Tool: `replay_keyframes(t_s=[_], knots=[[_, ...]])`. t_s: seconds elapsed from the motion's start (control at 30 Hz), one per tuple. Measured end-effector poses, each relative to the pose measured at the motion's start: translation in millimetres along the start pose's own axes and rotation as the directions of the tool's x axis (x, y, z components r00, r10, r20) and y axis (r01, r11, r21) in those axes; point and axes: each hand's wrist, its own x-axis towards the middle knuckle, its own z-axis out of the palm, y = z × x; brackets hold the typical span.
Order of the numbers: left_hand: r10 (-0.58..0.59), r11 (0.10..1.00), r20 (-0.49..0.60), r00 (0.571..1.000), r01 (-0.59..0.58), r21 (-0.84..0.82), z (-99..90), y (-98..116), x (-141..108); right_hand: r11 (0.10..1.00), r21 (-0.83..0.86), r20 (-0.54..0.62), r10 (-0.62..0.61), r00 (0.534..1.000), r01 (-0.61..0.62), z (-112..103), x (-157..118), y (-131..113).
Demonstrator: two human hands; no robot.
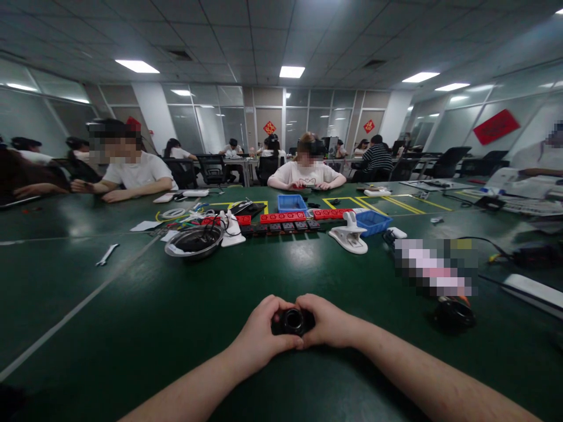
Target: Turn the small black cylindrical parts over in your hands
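Note:
Both of my hands are closed around a small black object with a round, ring-edged opening (294,321), just above or on the green table in front of me. My left hand (261,328) grips its left side, with the thumb along the lower edge. From the other side my right hand (328,322) wraps it, fingertips meeting those of the left near the top and bottom. The opening faces me. Fingers cover much of the object, so its exact kind is unclear.
Beyond my hands stand a metal bowl (193,243) with black cable, red socket strips (284,217), blue bins (372,223) and a white clamp-like stand (349,234). A wrench (108,254) lies left, a black round item (456,312) right. Co-workers sit across the green table (176,316).

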Motion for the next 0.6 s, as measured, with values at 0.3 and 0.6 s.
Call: replay_keyframes(t_s=[0.3, 0.6], knots=[[-0.056, 0.987, -0.247, 0.967, 0.091, 0.131, 10.4, 2, -2, 0.903, -0.368, -0.275, 0.121, 0.954, -0.22, 22, 0, -23], [0.064, 0.998, 0.031, 0.997, -0.064, 0.011, -7.7, -4, 0, 0.986, -0.099, -0.063, -0.142, 0.988, 0.135, 5, -3, -8]])
